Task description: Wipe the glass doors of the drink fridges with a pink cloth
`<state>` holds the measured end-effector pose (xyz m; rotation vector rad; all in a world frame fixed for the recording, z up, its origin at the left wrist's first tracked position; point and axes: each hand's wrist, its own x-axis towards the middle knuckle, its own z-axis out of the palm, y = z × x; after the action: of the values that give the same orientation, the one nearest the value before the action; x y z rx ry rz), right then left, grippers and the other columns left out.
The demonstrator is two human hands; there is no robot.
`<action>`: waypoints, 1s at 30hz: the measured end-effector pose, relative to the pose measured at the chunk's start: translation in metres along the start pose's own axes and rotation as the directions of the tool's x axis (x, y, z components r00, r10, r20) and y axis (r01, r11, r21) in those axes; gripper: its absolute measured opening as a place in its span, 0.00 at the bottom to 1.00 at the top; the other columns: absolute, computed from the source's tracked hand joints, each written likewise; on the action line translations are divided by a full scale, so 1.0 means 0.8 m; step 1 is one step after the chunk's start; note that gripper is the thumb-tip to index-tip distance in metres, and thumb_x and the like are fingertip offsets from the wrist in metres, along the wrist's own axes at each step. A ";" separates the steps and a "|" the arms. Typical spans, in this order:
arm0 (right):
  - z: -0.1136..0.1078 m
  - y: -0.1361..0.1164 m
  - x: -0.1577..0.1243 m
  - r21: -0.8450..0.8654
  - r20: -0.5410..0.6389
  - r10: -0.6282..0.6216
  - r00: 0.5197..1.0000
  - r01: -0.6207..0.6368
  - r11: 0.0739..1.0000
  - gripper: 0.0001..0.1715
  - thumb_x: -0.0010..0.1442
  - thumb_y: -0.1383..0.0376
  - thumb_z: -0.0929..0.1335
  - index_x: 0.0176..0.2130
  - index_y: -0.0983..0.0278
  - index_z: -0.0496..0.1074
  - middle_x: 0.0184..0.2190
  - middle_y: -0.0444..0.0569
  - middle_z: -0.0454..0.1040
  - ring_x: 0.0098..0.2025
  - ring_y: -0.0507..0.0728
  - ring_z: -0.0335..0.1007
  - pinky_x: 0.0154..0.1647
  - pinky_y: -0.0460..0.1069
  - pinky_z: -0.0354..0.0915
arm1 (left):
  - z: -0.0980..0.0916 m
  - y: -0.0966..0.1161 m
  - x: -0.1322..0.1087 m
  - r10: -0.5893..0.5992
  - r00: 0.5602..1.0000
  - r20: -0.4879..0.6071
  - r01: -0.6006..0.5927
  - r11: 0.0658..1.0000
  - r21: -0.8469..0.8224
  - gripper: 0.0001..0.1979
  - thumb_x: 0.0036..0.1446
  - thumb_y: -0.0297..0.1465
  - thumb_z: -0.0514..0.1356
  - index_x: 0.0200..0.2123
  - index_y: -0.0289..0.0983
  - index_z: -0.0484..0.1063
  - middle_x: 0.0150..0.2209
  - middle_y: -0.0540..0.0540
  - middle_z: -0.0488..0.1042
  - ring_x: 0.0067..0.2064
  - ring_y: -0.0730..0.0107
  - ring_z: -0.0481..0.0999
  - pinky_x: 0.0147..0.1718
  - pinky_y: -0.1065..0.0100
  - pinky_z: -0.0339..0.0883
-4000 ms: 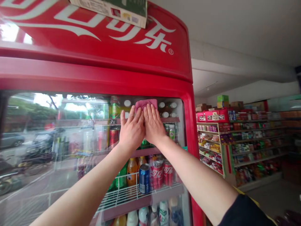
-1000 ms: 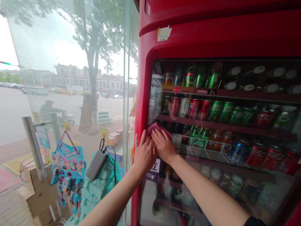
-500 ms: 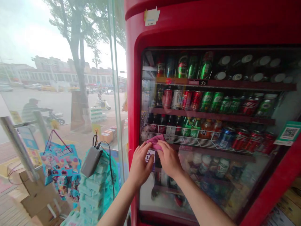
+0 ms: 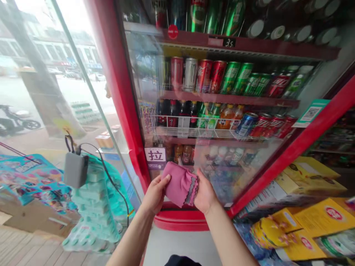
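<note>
A pink cloth [image 4: 175,184] with a scalloped edge and a grey underside is folded between my hands. My left hand [image 4: 154,195] pinches its left side, thumb on top. At the scalloped right edge my right hand [image 4: 205,193] grips the cloth, its fingers partly hidden behind it. Both hands are in front of the lower glass door [image 4: 133,66] of a red drinks fridge [image 4: 177,220]. A white and purple pull sign [image 4: 155,154] is stuck on the glass just above my left hand. Behind the glass, cans [image 4: 203,75] and small bottles stand on shelves.
To the left, a grey adapter with a black cable [image 4: 75,169] sits by stacked pale green packs [image 4: 90,207], near hanging blue snack bags [image 4: 24,173]. Yellow boxes [image 4: 323,216] crowd the lower right. A window pane edge [image 4: 80,68] runs along the fridge's left side.
The view has tilted down and turned. Both hands have drawn back from the glass, lower down, and the cloth, earlier bunched against the door, now shows folded between them.
</note>
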<state>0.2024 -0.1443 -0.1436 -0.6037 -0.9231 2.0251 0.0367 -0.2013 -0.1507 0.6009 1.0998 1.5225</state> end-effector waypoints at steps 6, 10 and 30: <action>-0.027 0.018 -0.011 -0.133 -0.168 -0.163 0.972 0.142 0.981 0.33 0.52 0.49 0.85 0.50 0.62 0.82 0.45 0.52 0.88 0.48 0.63 0.85 0.59 0.59 0.75 | 0.005 -0.018 0.008 -0.074 0.997 -0.006 0.073 0.992 -0.107 0.30 0.41 0.45 0.84 0.44 0.36 0.83 0.34 0.47 0.85 0.32 0.68 0.82 0.34 0.70 0.75; -0.049 0.032 -0.006 -0.190 -0.236 -0.215 0.948 0.172 0.966 0.26 0.55 0.53 0.84 0.48 0.63 0.84 0.41 0.50 0.87 0.44 0.60 0.83 0.53 0.54 0.75 | -0.001 -0.013 0.012 -0.136 0.990 0.023 0.137 0.986 -0.090 0.30 0.43 0.50 0.82 0.43 0.38 0.83 0.35 0.46 0.85 0.34 0.67 0.83 0.34 0.70 0.75; -0.157 0.054 -0.027 0.399 -0.223 0.178 0.958 -0.077 0.914 0.42 0.45 0.30 0.81 0.43 0.60 0.86 0.54 0.55 0.86 0.65 0.70 0.79 0.63 0.62 0.77 | 0.160 -0.094 0.007 0.065 0.972 0.228 -0.222 0.588 0.778 0.13 0.69 0.42 0.61 0.38 0.39 0.74 0.37 0.46 0.79 0.42 0.61 0.78 0.45 0.64 0.71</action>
<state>0.2794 -0.1301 -0.2528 -0.6950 -0.3202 2.1072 0.1785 -0.1589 -0.1621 1.4556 1.6231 0.9913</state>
